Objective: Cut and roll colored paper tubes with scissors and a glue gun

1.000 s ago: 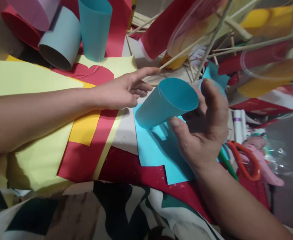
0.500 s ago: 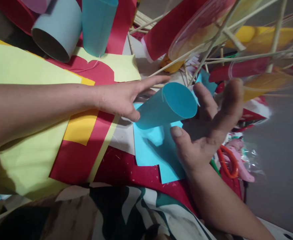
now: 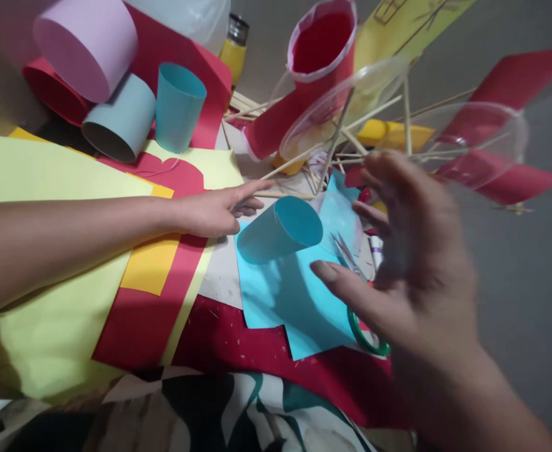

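Observation:
A blue paper tube [image 3: 270, 237] rests tilted in view on a light-blue paper sheet [image 3: 299, 314], its open end facing up and to the right. My left hand [image 3: 212, 210] lies just left of the tube with fingers stretched out; it holds nothing, though whether the thumb touches the tube I cannot tell. Raised to the right of the tube, apart from it, my right hand [image 3: 412, 270] has its fingers spread and curved with nothing between them. Scissors with a green handle [image 3: 369, 339] lie partly hidden behind the right thumb, blades pointing away.
Yellow sheets [image 3: 36, 351] and red paper [image 3: 130, 326] lie under my left arm. Pink [image 3: 85, 50], grey [image 3: 118, 119] and teal [image 3: 179, 110] tubes stand behind. At the back right are a stick frame [image 3: 339, 138] with clear discs and a red tube [image 3: 323, 56].
My right hand has drawn back to the right, away from the blue tube, and the scissors now show. The view has shifted; my left hand stays beside the tube.

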### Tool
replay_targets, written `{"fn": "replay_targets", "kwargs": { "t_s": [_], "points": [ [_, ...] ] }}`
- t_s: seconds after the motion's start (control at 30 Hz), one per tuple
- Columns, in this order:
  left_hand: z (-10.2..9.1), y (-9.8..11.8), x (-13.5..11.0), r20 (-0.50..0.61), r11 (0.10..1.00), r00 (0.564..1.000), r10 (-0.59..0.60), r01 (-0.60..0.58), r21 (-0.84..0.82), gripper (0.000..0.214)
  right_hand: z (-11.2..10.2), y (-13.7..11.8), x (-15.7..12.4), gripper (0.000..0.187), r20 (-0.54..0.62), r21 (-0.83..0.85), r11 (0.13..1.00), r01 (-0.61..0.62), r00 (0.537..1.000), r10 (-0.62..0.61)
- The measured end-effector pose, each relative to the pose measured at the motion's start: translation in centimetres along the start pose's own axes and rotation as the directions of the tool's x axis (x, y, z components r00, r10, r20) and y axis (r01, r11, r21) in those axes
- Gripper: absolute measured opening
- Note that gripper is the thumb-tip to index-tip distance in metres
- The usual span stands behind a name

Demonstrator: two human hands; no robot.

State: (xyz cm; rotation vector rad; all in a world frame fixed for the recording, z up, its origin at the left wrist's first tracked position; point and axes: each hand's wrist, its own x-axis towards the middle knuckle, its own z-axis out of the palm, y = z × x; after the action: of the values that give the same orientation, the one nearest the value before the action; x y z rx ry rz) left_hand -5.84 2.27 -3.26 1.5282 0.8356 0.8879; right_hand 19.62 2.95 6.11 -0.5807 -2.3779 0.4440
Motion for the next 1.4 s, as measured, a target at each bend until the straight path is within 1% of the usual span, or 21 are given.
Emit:
{"fn": "replay_targets", "kwargs": {
  "t_s": [0.13, 0.2, 0.3, 0.37, 0.43, 0.57, 0.8, 0.93, 1.07, 1.13, 1.2, 1.27, 1.33, 1.4],
  "points": [
    [0.1, -0.4, 0.2, -0.009, 0.999, 1.0, 0.003, -0.003, -0.033, 0.112, 1.0, 1.6, 2.1, 0.095, 0.159, -0.097, 0.987, 0.126, 0.981, -0.11],
    [0.1, -0.8, 0.4, -0.006, 0.999, 0.999, 0.038, -0.038, -0.03, 0.112, 1.7, 2.2, 2.4, 0.095, 0.21, -0.119, 0.977, 0.179, 0.966, -0.152],
    [-0.1, -1.6, 0.7, -0.009, 0.994, 0.994, 0.111, -0.111, -0.007, 0.107, 2.5, 2.8, 2.3, 0.086, 0.256, -0.14, 0.968, 0.206, 0.952, -0.165],
    [-0.3, -2.1, 0.9, 0.002, 0.988, 0.988, 0.157, -0.157, 0.0, 0.105, 2.9, 2.9, 2.1, 0.077, 0.252, -0.147, 0.968, 0.202, 0.954, -0.161],
    [-0.4, -2.3, 1.0, 0.011, 0.982, 0.982, 0.189, -0.189, 0.003, 0.105, 3.3, 3.0, 2.0, 0.07, 0.218, -0.146, 0.968, 0.205, 0.961, -0.17],
    [-0.4, -2.3, 1.0, -0.009, 0.976, 0.977, 0.215, -0.215, 0.026, 0.101, 3.9, 3.1, 2.1, 0.062, 0.146, -0.132, 0.968, 0.212, 0.97, -0.193],
    [-0.1, -1.6, 1.0, -0.034, 0.975, 0.975, 0.22, -0.219, 0.033, 0.095, 4.1, 3.0, 2.0, 0.06, 0.148, -0.153, 0.964, 0.219, 0.969, -0.197],
    [0.3, -1.1, 0.9, -0.046, 0.974, 0.974, 0.224, -0.221, 0.053, 0.094, 4.1, 3.1, 1.8, 0.064, 0.165, -0.185, 0.959, 0.215, 0.969, -0.185],
    [0.4, -0.6, 0.2, -0.032, 0.98, 0.982, 0.186, -0.183, 0.074, 0.101, 3.3, 2.9, 2.1, 0.081, 0.2, -0.189, 0.963, 0.191, 0.968, -0.153],
    [0.2, -0.5, -0.1, 0.005, 0.985, 0.988, 0.156, -0.156, 0.068, 0.106, 2.4, 2.5, 2.1, 0.087, 0.178, -0.168, 0.973, 0.156, 0.976, -0.125],
    [0.0, -0.3, -0.4, 0.043, 0.99, 0.992, 0.116, -0.119, 0.07, 0.11, 1.0, 2.1, 1.6, 0.088, 0.107, -0.143, 0.984, 0.106, 0.99, -0.091],
    [-0.1, -0.1, -0.5, 0.04, 0.993, 0.996, 0.085, -0.088, 0.082, 0.112, -0.4, 1.7, 0.4, 0.086, 0.014, -0.133, 0.99, 0.049, 0.999, -0.048],
    [-0.3, 0.1, -0.5, 0.022, 0.994, 0.998, 0.061, -0.062, 0.086, 0.117, -1.7, 1.5, -1.3, 0.081, -0.055, -0.135, 0.991, -0.008, 0.998, 0.001],
    [-0.3, 0.3, -0.5, 0.006, 0.996, 1.0, 0.028, -0.029, 0.089, 0.122, -2.7, 1.6, -3.5, 0.076, -0.091, -0.14, 0.988, -0.069, 0.994, 0.057]
  ]
}}
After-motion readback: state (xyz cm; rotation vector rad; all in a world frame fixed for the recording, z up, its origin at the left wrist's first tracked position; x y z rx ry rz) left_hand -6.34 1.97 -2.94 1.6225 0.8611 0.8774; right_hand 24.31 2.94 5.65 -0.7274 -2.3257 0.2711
